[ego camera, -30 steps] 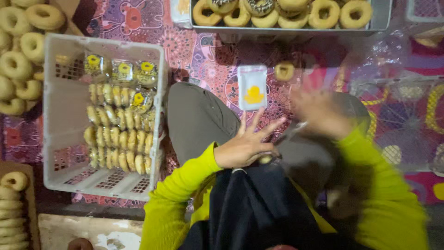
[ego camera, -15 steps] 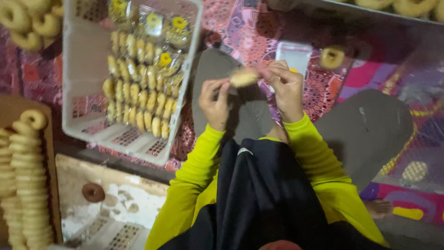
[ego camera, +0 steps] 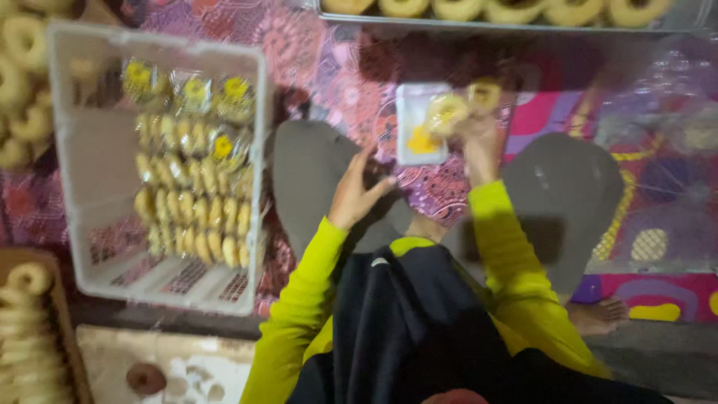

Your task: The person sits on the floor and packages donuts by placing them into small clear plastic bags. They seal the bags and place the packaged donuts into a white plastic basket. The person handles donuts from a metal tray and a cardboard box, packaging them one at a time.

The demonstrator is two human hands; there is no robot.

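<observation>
I sit cross-legged on a patterned mat. My right hand [ego camera: 476, 144] is raised forward and holds a pale ring-shaped pastry [ego camera: 446, 112], blurred by motion, over a small clear packet with a yellow label [ego camera: 419, 138] lying on the mat. Another ring pastry [ego camera: 485, 93] lies just beyond the hand. My left hand [ego camera: 357, 193] hovers over my left knee with its fingers loosely apart and nothing in it. A white plastic crate [ego camera: 82, 187] to my left holds rows of packed pastries [ego camera: 198, 194] with yellow labels.
A tray of ring pastries [ego camera: 479, 9] runs along the top edge. More loose rings [ego camera: 26, 90] lie at the far left, and a stack of rings [ego camera: 26, 329] sits on a wooden board at bottom left. Clear plastic sheeting [ego camera: 658, 112] covers the mat on the right.
Both hands were together on one pastry; now they have parted. The right hand moved forward with a ring pastry over the packet, and the left dropped toward my knee.
</observation>
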